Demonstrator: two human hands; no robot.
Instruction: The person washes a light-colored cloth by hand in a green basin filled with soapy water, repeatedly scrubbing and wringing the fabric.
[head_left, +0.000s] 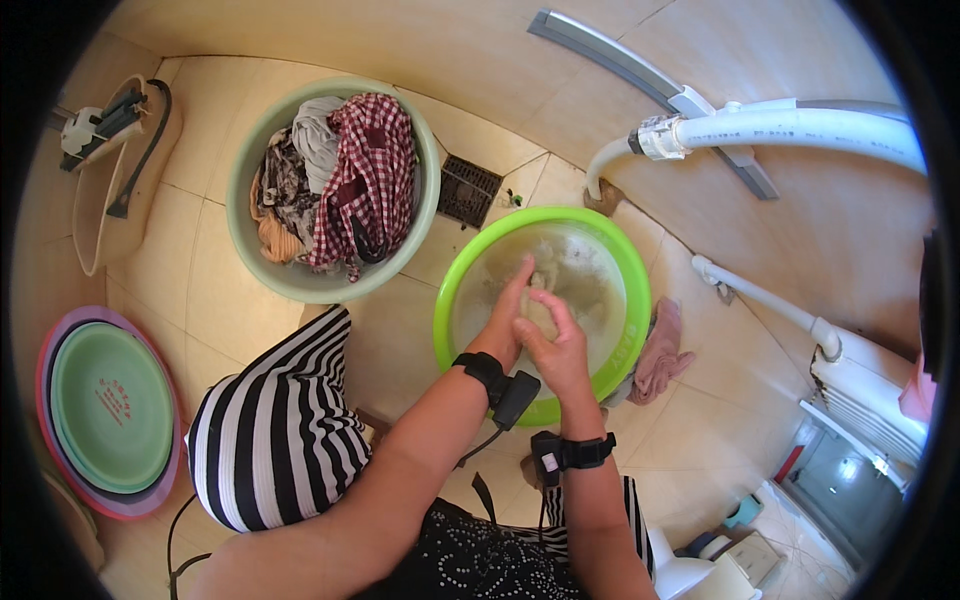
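A bright green plastic basin (445, 300) holds cloudy water with wet cloth (592, 307) in it. Over the basin my left hand (511, 304) and my right hand (555, 337) are close together, with a bunched, pale wet cloth (538, 313) between them. The fingers of my right hand curl around that cloth; my left hand lies against its left side with the fingers extended. Black straps with small devices are on both wrists. Beside the basin's right rim, a pink cloth (660, 356) lies on the floor.
A pale green tub (241, 225) of clothes, including a red checked garment (367, 165), stands at the upper left by a floor drain (469, 190). Stacked basins (112, 405) lean at the far left. White pipes (795, 129) run along the right wall.
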